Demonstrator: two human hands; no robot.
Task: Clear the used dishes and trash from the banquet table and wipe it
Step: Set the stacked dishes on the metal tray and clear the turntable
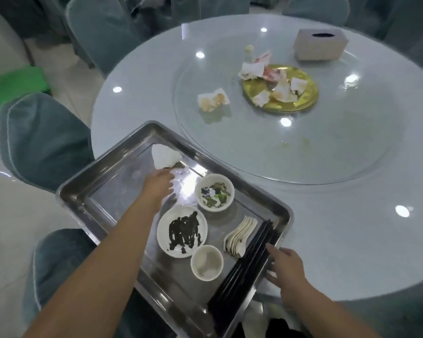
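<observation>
A banquet room of blue-green covered chairs [42, 140] surrounds a round pale counter [352, 228] with a glass turntable [291, 152] at its centre. A steel tray [83, 191] sits at the counter's near edge, overhanging it, and carries a dirty plate [182, 231], a bowl of scraps [215, 192], a small cup [207, 262], stacked spoons [239, 237] and black chopsticks [244, 269]. The left hand [158, 182] reaches over the tray's far part, its fingertips pinching a crumpled white napkin [165, 156]; that is soft, weightless stuff, safe to take anywhere. The right hand [285, 267] lies spread, fingers straight, touching the tray's near right rim beside the chopsticks. Still on the turntable are a gold plate [303, 103] heaped with tissues, a loose wad of tissue [213, 100] just beside it, and a tissue box [319, 45] farther back. The gold plate looks stiff and slick; I would lift it level by its rim so the light tissues stay aboard. The loaded tray will be heavy and its ceramics breakable, so both rims want holding.
</observation>
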